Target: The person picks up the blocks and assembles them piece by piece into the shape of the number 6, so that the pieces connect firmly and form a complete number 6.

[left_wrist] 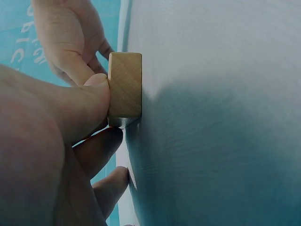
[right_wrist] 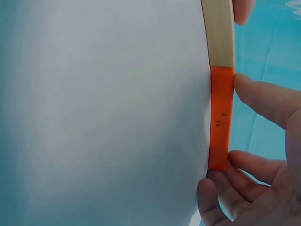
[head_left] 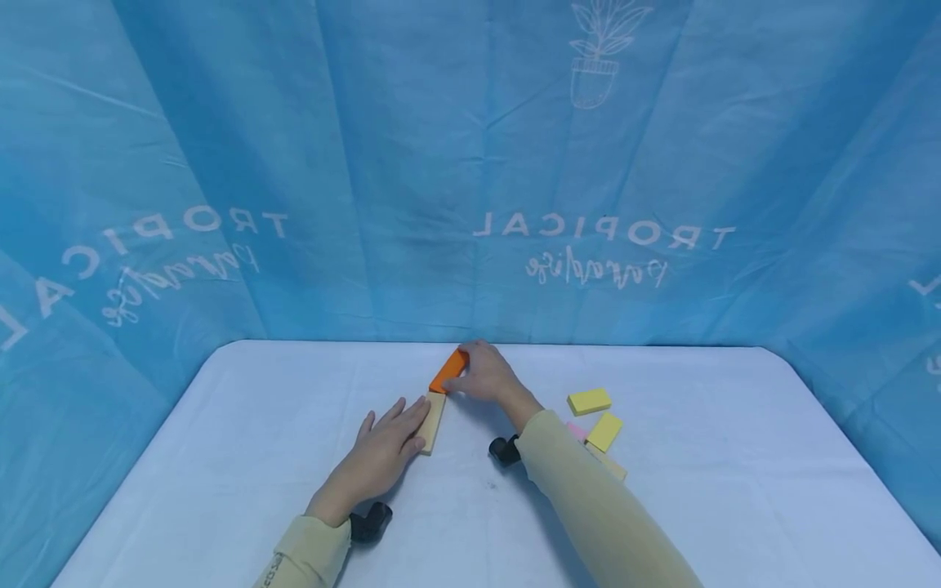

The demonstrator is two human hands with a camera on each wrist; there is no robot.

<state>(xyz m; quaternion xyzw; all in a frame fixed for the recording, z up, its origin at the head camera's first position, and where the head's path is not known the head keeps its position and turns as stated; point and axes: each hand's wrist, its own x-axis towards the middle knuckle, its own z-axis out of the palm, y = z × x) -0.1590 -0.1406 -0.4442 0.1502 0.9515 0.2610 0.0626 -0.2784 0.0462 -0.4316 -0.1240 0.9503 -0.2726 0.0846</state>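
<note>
Two blocks lie end to end on the white table: an orange block [head_left: 447,372] at the far end and a plain wooden block [head_left: 434,425] nearer. My right hand [head_left: 487,377] grips the orange block, thumb near its joined end and fingers about its far end, as the right wrist view shows. My left hand [head_left: 382,453] is spread beside the wooden block [left_wrist: 125,84]. Its thumb [left_wrist: 96,96] touches the block's upper face, and the other fingers extend along its left side, partly hidden by the block.
To the right lie two yellow blocks [head_left: 588,401], a pink block [head_left: 577,431] and another pale block [head_left: 607,463], partly covered by the right sleeve [head_left: 588,498]. A blue printed curtain [head_left: 412,163] hangs behind the table [head_left: 735,490]. Black devices [head_left: 371,523] sit at both wrists.
</note>
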